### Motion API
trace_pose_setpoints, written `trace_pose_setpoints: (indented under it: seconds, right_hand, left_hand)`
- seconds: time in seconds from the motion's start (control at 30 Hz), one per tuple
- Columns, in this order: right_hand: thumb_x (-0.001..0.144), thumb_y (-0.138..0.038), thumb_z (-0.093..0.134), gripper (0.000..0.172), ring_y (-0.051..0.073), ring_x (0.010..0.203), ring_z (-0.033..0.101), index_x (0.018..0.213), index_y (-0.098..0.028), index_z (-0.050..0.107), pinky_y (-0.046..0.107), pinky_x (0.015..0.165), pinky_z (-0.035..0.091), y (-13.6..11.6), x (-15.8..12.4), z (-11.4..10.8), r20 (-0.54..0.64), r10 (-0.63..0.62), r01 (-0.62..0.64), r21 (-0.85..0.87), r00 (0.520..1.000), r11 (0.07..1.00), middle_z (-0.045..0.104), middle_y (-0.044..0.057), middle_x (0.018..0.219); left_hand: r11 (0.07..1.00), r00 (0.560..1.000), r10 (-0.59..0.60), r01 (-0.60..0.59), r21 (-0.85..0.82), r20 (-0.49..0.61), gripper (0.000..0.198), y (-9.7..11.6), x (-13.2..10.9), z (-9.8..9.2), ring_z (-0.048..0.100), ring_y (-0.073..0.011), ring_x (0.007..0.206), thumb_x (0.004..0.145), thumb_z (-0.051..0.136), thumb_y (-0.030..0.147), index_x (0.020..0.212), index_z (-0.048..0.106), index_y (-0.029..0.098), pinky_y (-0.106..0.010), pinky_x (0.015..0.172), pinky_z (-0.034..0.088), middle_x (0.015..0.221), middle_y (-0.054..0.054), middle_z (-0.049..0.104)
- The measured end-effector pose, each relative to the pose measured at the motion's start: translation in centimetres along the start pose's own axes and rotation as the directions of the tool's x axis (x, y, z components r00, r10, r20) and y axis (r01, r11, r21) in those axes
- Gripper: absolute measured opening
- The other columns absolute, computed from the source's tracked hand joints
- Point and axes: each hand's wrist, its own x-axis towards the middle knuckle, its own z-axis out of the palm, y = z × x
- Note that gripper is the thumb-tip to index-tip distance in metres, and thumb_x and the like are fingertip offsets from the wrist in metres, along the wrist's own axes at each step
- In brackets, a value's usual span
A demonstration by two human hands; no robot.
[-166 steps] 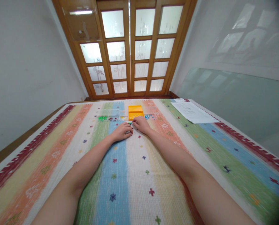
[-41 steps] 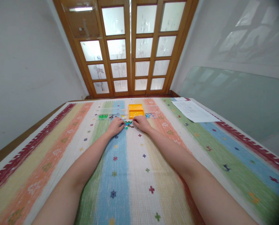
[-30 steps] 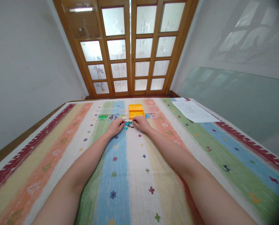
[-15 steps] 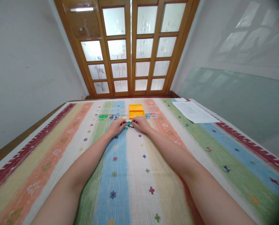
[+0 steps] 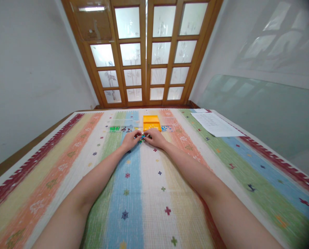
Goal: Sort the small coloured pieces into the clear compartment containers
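Far out on the striped cloth (image 5: 144,193), my left hand (image 5: 130,139) and my right hand (image 5: 155,137) rest close together, fingers curled inward. Between them lies a small heap of tiny coloured pieces (image 5: 143,138), blue, green and dark. Both sets of fingertips touch the heap's edges. What the fingers hold, if anything, is too small to make out. Just beyond the hands stands an orange tray (image 5: 151,122), with clear compartments of sorted pieces (image 5: 120,129) to its left.
A white printed sheet (image 5: 215,123) lies at the far right of the cloth. More clear compartments (image 5: 167,128) sit right of the orange tray. Wooden glazed doors (image 5: 144,52) stand behind the table; a glass panel (image 5: 260,110) leans on the right.
Both hands have drawn closer together around the heap of pieces; the gap between them has narrowed. The tray and sheet have not moved.
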Motion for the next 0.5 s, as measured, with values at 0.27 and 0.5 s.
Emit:
trace_pose_setpoints:
  seconds: [0.27,0.5]
  right_hand:
    - [0.098,-0.033,0.071,0.012,0.024,0.097,0.061,0.101,-0.021,0.071,0.034,0.089,0.042,-0.81,0.15,-0.30,0.022,-0.077,0.078,-0.019,0.997,0.997,0.072,0.008,0.100]
    - [0.099,-0.031,0.069,0.010,0.024,0.098,0.061,0.100,-0.022,0.071,0.034,0.089,0.042,-0.71,0.18,-0.22,0.032,-0.092,0.093,-0.022,0.995,0.995,0.071,0.008,0.101]
  left_hand:
    - [1.000,1.000,-0.001,0.001,-0.007,0.015,0.006,0.36,0.03,0.30,0.064,-0.0167,0.078,0.094,0.063,0.026,0.094,0.065,0.021,-0.029,0.076,0.048,0.087,-0.001,0.071]
    - [1.000,0.999,-0.002,0.002,0.014,0.033,0.007,0.35,-0.08,0.25,0.064,-0.0168,0.079,0.095,0.061,0.027,0.094,0.065,0.021,-0.029,0.075,0.047,0.087,-0.001,0.071]
